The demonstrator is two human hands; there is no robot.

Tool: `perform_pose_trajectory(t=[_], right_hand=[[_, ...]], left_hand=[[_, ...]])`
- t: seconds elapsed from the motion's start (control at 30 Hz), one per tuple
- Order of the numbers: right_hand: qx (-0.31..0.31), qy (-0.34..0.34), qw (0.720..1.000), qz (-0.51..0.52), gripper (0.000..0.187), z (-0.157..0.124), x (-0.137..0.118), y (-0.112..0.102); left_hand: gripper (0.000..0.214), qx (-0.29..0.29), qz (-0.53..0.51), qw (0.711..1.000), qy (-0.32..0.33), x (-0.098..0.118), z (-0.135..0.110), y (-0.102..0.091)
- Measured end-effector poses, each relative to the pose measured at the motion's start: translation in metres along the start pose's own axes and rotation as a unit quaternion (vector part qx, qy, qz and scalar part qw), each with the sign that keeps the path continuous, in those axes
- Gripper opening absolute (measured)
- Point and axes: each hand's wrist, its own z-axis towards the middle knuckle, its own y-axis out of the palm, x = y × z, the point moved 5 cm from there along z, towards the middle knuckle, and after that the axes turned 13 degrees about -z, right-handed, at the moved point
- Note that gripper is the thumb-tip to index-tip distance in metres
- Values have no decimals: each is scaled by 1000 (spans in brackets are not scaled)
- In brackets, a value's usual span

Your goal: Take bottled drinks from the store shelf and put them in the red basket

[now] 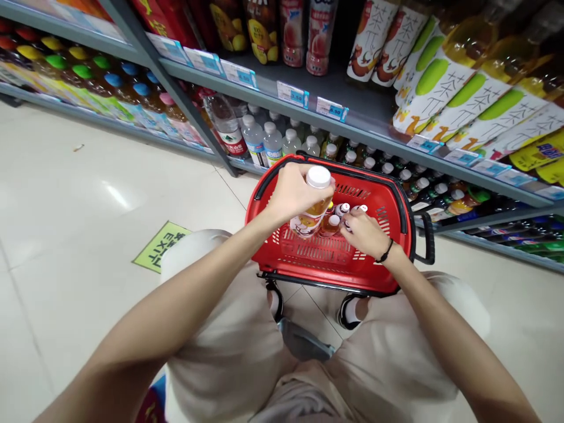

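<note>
My left hand [291, 189] is wrapped around the upper part of a drink bottle [309, 222] with a white cap and amber contents, held upright over the left part of the red shopping basket [282, 261]. Lower in the basket stand several smaller bottles, among them a white-capped bottle [331, 225] with reddish-brown contents. My right hand [366, 233], with a black band at the wrist, reaches in among these. Its fingers are closed at the top of a bottle there, which they mostly hide.
The basket sits on the tiled floor before my knees, its black handle [426, 238] jutting out rightward. Shelving [264, 88] lined with drink bottles runs along the far side. A green exit sticker [161, 245] lies on the floor by my left knee.
</note>
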Motion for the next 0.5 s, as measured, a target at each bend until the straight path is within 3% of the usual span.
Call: perform_pose_trajectory(t=[0.13,0.27,0.4,0.5], right_hand=[[-83,-22,995,-49,36,-6,6,10],[-113,-25,992,-45,39,-13,15,14],[-145,-46,988,-32,37,-26,18,15],[-172,-50,984,-10,35,-36,19,15]], left_hand=[[19,-68,135,988,19,-20,2,2],[27,-116,284,952,18,-45,1,2],[32,-206,356,911,25,-74,-9,14],[34,-268,392,880,-12,-107,-18,22]])
